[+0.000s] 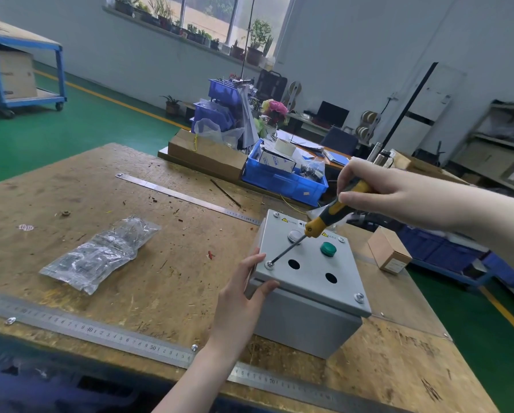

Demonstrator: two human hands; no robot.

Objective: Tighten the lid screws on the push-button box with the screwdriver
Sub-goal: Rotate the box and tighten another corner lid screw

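1. I see the grey push-button box [306,290] standing on the right part of the worn wooden surface [166,234], its lid facing up and tilted slightly toward me.
2. My left hand [241,305] grips the near-left corner of the lid, thumb on top by the edge and fingers curled round the left side of the box.
3. My right hand [378,192] comes in from the right and clamps round the yellow-and-black handle of the screwdriver [324,219], fingers wrapped close round it.
4. The screwdriver slants down to the left, and its tip sits on the near-left lid screw [269,265].
5. Three more lid screws show: far-left [276,215], far-right [341,239] and near-right [359,297].
6. On the lid I count a green button [328,248], a silver button [294,235] partly behind the shaft, and two open round holes [294,264] nearer to me.
7. A clear plastic bag [100,254] of parts lies well to the left of the box.
8. A steel ruler [106,335] runs along the near edge of the surface, and a second ruler [178,196] lies beyond the bag.
9. A small cardboard box [388,248] sits just right of the push-button box, and a blue bin [282,177] stands beyond the far edge.
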